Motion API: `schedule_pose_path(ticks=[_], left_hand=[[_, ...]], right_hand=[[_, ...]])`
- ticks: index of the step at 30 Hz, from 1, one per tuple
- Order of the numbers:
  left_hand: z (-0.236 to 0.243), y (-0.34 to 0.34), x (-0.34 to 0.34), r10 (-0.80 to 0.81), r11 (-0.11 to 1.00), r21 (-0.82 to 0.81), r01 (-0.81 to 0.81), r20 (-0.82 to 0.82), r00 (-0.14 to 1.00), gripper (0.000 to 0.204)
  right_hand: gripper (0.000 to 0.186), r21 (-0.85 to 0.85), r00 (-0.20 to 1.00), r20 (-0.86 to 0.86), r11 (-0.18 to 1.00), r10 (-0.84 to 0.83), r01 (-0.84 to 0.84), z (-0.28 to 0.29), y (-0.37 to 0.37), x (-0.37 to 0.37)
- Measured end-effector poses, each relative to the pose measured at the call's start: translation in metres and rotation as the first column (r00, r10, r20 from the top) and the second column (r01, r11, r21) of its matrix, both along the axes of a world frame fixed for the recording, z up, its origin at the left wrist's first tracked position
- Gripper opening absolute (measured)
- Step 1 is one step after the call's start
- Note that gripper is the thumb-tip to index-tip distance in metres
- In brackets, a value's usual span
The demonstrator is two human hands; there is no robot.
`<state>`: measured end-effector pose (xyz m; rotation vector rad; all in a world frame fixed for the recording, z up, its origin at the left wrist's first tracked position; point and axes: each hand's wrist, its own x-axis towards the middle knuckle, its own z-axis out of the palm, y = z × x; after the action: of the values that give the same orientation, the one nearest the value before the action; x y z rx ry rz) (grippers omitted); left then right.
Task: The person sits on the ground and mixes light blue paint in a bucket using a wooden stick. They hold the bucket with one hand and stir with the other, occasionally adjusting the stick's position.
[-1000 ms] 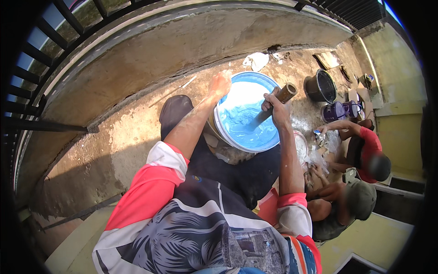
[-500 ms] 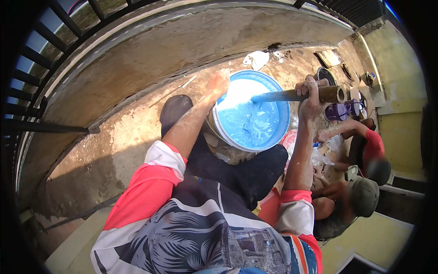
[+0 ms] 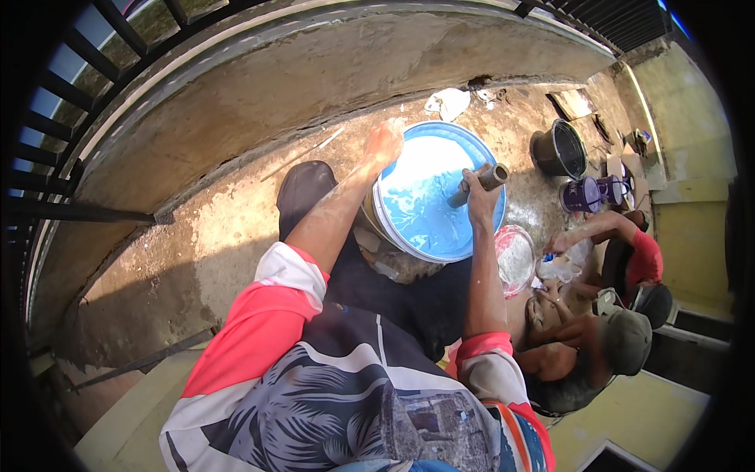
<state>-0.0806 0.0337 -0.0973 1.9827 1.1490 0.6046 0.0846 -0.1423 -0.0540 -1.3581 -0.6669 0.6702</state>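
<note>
A large white bucket (image 3: 377, 214) with a blue inside stands between my knees, holding light blue liquid like paint (image 3: 421, 206). At its far left rim, my left hand (image 3: 385, 141) is closed on the edge. My right hand (image 3: 480, 195) wraps round a thick bamboo stick (image 3: 494, 177) near its upper end. The stick leans over the right half of the bucket, its lower end down in the blue liquid and hidden there.
Right of the bucket sits a red-rimmed tub (image 3: 515, 261) of whitish stuff. Beyond stand a black bucket (image 3: 560, 149) and purple pails (image 3: 580, 194). Two people crouch at right, hands near plastic bags (image 3: 562, 267). A low wall (image 3: 283, 86) runs behind; a white cloth (image 3: 448, 103) lies by it.
My right hand has swung left and nearer with the bamboo stick, which now stands steeper and deeper in the liquid. The black bucket and tub have come into fuller view. My left hand stays on the rim.
</note>
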Motion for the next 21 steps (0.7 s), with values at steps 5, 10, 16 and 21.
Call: schedule_pose_path(ticks=[5, 10, 16, 21], left_hand=[[0.008, -0.004, 0.008, 0.072, 0.992, -0.108, -0.069, 0.023, 0.997, 0.038], [0.004, 0.000, 0.004, 0.093, 0.987, -0.134, -0.087, 0.039, 0.995, 0.040], [-0.008, 0.004, 0.005, 0.052, 0.997, -0.053, -0.051, 0.018, 0.998, 0.038], [0.004, 0.000, 0.005, 0.064, 0.994, -0.088, -0.062, 0.018, 0.998, 0.036]], right_hand=[[0.028, 0.041, 0.974, -0.219, 0.996, -0.064, 0.074, 0.026, -0.012, -0.021], [0.021, 0.209, 0.959, -0.280, 0.974, -0.027, 0.088, 0.121, 0.004, -0.028], [0.022, 0.440, 0.987, -0.141, 0.889, -0.074, 0.129, 0.151, 0.030, -0.041], [0.020, 0.485, 0.992, 0.024, 0.869, -0.125, 0.098, 0.105, 0.051, -0.044]])
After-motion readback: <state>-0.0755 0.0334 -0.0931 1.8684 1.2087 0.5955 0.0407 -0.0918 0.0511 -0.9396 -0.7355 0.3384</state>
